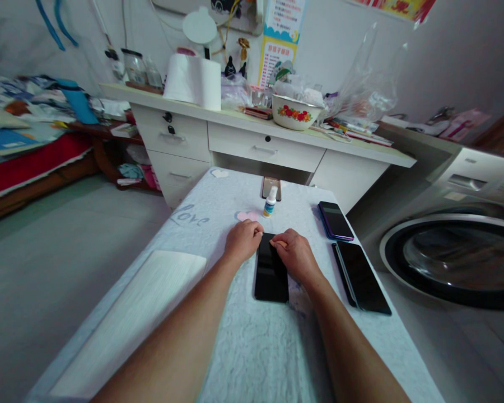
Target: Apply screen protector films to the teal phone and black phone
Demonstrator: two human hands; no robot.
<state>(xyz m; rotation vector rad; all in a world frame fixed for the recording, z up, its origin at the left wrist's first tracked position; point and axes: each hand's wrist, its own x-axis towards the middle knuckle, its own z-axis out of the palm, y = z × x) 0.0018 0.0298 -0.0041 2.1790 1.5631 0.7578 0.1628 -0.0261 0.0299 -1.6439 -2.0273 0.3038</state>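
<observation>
A black tablet (270, 277) lies flat on the cloth-covered table (260, 347). My left hand (244, 240) is at its upper left corner, fingers curled and pressed together. On the tablet's upper right part rests my right hand (293, 252), its fingers also closed in a pinch. Whatever the fingertips hold, if anything, is too small to make out. Just beyond the hands stands a small white spray bottle (270, 202) with a blue and yellow label. Behind the bottle lies a phone-sized case (276, 184).
Along the right edge lie a purple-edged phone (336, 220) and dark tablets (363, 277). A pale board (138, 319) lies along the left. Beyond the table stands a white desk (243, 137) with a flowered bowl (294, 112); a washing machine (457, 224) is at right.
</observation>
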